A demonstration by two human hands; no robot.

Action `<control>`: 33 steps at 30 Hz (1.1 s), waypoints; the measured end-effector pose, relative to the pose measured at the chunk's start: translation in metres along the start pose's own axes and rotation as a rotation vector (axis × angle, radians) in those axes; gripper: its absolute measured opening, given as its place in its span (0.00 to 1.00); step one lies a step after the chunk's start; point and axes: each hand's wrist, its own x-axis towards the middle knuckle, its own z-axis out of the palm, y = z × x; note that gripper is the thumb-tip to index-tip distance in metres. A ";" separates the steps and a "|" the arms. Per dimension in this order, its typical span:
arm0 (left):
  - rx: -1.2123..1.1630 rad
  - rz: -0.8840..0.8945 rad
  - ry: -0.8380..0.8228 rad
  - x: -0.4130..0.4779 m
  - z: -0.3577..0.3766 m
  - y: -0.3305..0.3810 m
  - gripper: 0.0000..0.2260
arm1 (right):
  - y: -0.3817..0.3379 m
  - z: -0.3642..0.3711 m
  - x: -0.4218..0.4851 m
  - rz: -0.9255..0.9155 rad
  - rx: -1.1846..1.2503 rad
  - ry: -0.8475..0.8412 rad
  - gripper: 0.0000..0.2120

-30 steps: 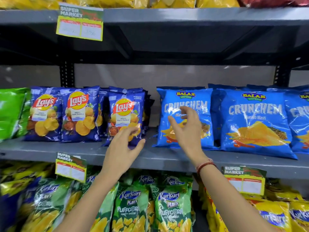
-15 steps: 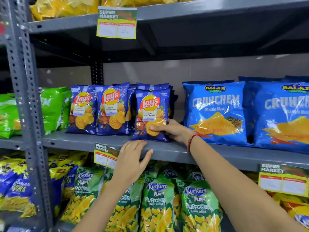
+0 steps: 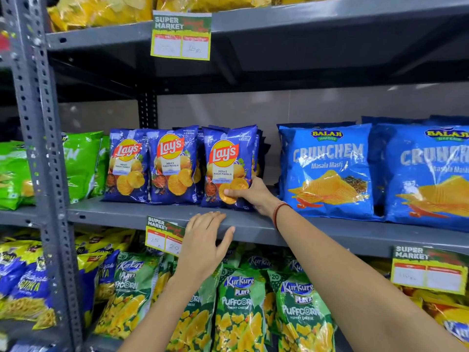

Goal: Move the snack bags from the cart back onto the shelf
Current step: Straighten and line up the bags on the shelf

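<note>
Three dark blue Lay's bags stand upright in front on the grey middle shelf [image 3: 132,214]. My right hand [image 3: 250,194] grips the lower right corner of the rightmost Lay's bag [image 3: 228,166], thumb across its front. My left hand [image 3: 204,245] is empty, fingers apart, resting on the shelf's front edge just below that bag. The other two Lay's bags [image 3: 149,165] stand to its left, with more bags stacked behind. No cart is in view.
Large light blue Crunchem bags [image 3: 327,168] fill the shelf to the right, green bags [image 3: 81,163] the left. Kurkure Puffcorn bags [image 3: 238,308] crowd the shelf below. Price tags [image 3: 162,235] hang on the shelf edges. A perforated grey upright [image 3: 38,148] stands at left.
The view has shifted left and closer. My right hand has moved from the Crunchem bag to the rightmost Lay's bag and gripped it. My left hand has dropped to the shelf edge.
</note>
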 end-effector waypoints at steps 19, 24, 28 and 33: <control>0.005 0.030 0.002 -0.001 0.000 -0.004 0.24 | -0.037 -0.005 -0.059 -0.200 -0.706 0.306 0.36; -0.007 0.030 0.049 0.001 0.003 -0.006 0.24 | -0.051 -0.049 -0.091 -0.394 -0.603 0.382 0.27; -0.110 -0.023 0.136 0.014 0.004 0.007 0.22 | -0.053 -0.108 -0.109 -0.461 -0.457 0.568 0.20; -0.339 0.104 0.201 0.059 0.010 0.065 0.18 | -0.041 -0.178 -0.107 -0.432 -0.505 0.818 0.29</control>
